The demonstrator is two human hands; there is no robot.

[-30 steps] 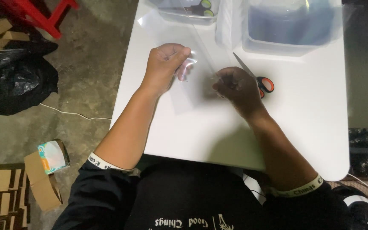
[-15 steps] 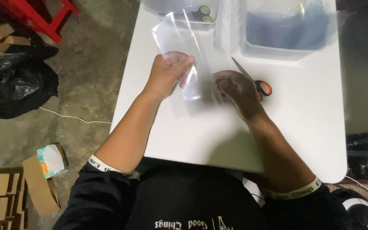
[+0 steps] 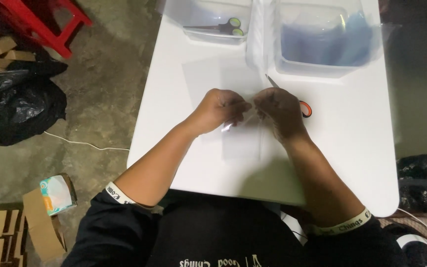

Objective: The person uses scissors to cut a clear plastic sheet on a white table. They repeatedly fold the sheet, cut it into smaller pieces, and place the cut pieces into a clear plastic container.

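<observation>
Brought together since the earlier frame: left hand (image 3: pixel 218 110) and right hand (image 3: pixel 278 108), knuckles nearly touching, both pinching the clear plastic sheet (image 3: pixel 240 141) lying flat at the middle of the white table (image 3: pixel 352 163). Just beside the right hand, orange-handled scissors (image 3: pixel 303 108). At the table's far edge, two clear bins: one (image 3: pixel 208 30) with green-handled scissors (image 3: pixel 223 26), another (image 3: pixel 322 44) with blue material.

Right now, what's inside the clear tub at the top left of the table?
The clear tub holds scissors with green-and-black handles. Its upper part is cut off by the frame, so anything else inside cannot be seen.
</observation>
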